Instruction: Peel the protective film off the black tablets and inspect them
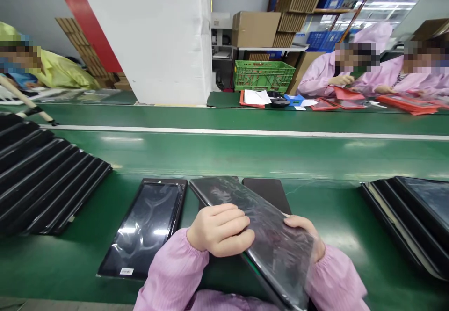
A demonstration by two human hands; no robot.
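A dark flat panel in clear plastic film (277, 250) is tilted in front of me, raised off the green table. My left hand (222, 230) lies over its left edge with the fingers curled on the film. Its right edge is gripped by my right hand (308, 236), thumb on top and the other fingers hidden behind. Part of a dark panel (268, 194) shows on the table behind the held one. To the left lies another film-covered panel (149, 227) with a small white label at its near end.
Leaning dark panels (45, 180) stand at the left, and a stack of dark panels (410, 222) is at the right. Across the green table (175, 154), people in pink (322, 75) handle red-edged items. A person in yellow (66, 72) sits at the far left.
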